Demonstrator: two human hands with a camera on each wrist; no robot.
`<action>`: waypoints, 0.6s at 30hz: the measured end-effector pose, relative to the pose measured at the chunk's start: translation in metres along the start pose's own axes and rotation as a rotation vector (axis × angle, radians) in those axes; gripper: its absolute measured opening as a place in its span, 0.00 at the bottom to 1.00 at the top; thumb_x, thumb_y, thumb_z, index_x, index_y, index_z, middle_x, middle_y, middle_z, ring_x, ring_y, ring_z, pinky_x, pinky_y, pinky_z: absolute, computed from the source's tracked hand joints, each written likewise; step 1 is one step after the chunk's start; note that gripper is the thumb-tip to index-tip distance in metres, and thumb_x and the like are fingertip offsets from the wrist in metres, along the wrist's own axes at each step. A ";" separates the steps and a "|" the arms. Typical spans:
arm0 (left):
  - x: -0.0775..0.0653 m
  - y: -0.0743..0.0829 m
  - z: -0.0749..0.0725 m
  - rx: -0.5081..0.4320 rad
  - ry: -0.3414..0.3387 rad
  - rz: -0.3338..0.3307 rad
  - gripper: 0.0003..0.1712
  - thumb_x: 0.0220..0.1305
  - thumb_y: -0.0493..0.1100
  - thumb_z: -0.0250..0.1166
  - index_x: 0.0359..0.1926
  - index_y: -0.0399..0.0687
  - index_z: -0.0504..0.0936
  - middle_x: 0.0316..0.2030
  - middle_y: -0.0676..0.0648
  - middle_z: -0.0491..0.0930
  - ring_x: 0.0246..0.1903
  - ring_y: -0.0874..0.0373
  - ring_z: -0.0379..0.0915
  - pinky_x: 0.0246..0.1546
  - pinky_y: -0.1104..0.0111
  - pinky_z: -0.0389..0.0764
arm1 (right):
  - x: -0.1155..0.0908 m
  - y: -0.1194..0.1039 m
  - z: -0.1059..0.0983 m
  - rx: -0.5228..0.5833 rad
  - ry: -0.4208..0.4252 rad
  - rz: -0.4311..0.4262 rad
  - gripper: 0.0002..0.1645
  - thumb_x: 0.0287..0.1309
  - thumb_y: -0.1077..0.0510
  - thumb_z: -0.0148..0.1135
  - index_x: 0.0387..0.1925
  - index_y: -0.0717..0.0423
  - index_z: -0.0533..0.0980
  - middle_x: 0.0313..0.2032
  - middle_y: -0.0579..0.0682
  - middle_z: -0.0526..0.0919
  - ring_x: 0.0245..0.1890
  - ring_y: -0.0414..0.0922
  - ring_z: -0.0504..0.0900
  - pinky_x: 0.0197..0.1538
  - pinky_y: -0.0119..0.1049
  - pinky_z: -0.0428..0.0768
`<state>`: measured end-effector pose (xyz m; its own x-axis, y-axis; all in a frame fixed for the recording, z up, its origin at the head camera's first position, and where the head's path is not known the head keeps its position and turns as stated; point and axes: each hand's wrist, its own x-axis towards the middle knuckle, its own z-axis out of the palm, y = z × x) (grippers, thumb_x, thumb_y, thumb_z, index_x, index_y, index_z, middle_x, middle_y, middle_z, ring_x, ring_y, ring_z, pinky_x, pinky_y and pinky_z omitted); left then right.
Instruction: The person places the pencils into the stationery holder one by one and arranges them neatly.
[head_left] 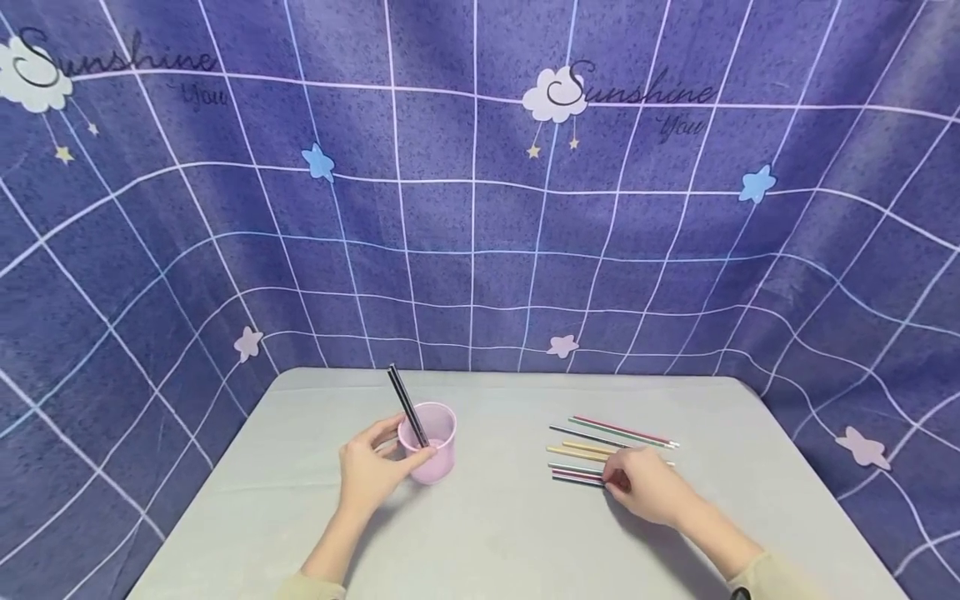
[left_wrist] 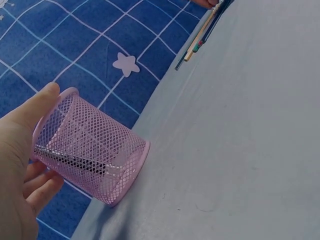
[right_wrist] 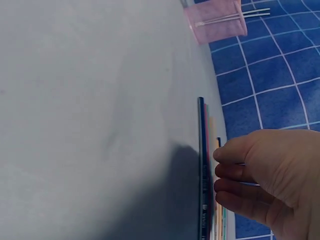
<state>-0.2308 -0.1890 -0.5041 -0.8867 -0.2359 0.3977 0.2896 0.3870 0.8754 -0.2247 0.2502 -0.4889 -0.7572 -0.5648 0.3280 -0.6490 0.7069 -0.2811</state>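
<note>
A pink mesh pencil cup [head_left: 442,462] stands on the left half of the table, a few dark pencils [head_left: 405,400] leaning inside it. My left hand [head_left: 375,471] grips this cup near its rim, thumb on one side and fingers on the other; the mesh [left_wrist: 95,145] shows the pencils through it. On the right, several colored pencils [head_left: 573,452] lie side by side. Over their right part hovers my right hand [head_left: 648,483], fingers bent loosely downward. In the right wrist view its fingertips [right_wrist: 222,197] are right at the row, beside a dark pencil [right_wrist: 202,165].
A pale cloth covers the table [head_left: 495,533]. Behind and at both sides hangs a purple-blue curtain [head_left: 480,217] with a white grid, stars and clouds. Between the cup and the loose pencils lies a stretch of bare table.
</note>
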 end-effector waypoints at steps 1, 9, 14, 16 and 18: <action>0.000 0.000 0.000 0.002 -0.003 -0.006 0.40 0.38 0.45 0.92 0.56 0.39 0.88 0.52 0.35 0.90 0.51 0.40 0.90 0.50 0.64 0.93 | -0.001 0.000 0.001 0.004 -0.008 0.003 0.11 0.52 0.68 0.76 0.29 0.50 0.84 0.26 0.37 0.83 0.27 0.26 0.74 0.29 0.24 0.82; 0.001 -0.003 0.001 0.005 0.012 -0.023 0.41 0.38 0.45 0.92 0.56 0.38 0.88 0.52 0.34 0.89 0.47 0.40 0.91 0.46 0.62 0.94 | -0.002 0.004 0.006 -0.012 -0.016 0.034 0.12 0.48 0.69 0.76 0.26 0.50 0.83 0.24 0.37 0.82 0.25 0.27 0.75 0.27 0.25 0.82; 0.002 -0.003 0.002 -0.025 0.008 -0.037 0.41 0.38 0.44 0.92 0.56 0.37 0.88 0.52 0.35 0.90 0.48 0.39 0.91 0.46 0.63 0.94 | -0.003 0.005 0.005 -0.047 -0.023 0.046 0.13 0.48 0.69 0.77 0.26 0.50 0.82 0.23 0.36 0.80 0.24 0.26 0.72 0.25 0.25 0.78; 0.001 -0.003 0.002 -0.032 0.012 -0.053 0.41 0.38 0.44 0.92 0.56 0.37 0.88 0.52 0.35 0.90 0.48 0.39 0.91 0.46 0.65 0.94 | -0.003 0.004 0.004 -0.041 -0.047 0.043 0.12 0.50 0.69 0.77 0.27 0.50 0.83 0.24 0.36 0.81 0.24 0.26 0.72 0.26 0.25 0.78; 0.000 -0.002 0.002 -0.034 0.016 -0.067 0.41 0.38 0.44 0.92 0.56 0.37 0.88 0.52 0.35 0.89 0.48 0.39 0.91 0.46 0.67 0.93 | -0.003 0.003 0.003 -0.035 -0.069 0.045 0.11 0.52 0.68 0.77 0.28 0.50 0.83 0.25 0.37 0.81 0.25 0.26 0.71 0.26 0.25 0.78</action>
<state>-0.2322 -0.1881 -0.5064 -0.8986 -0.2748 0.3422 0.2421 0.3399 0.9088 -0.2241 0.2526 -0.4933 -0.7898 -0.5592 0.2521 -0.6119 0.7463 -0.2619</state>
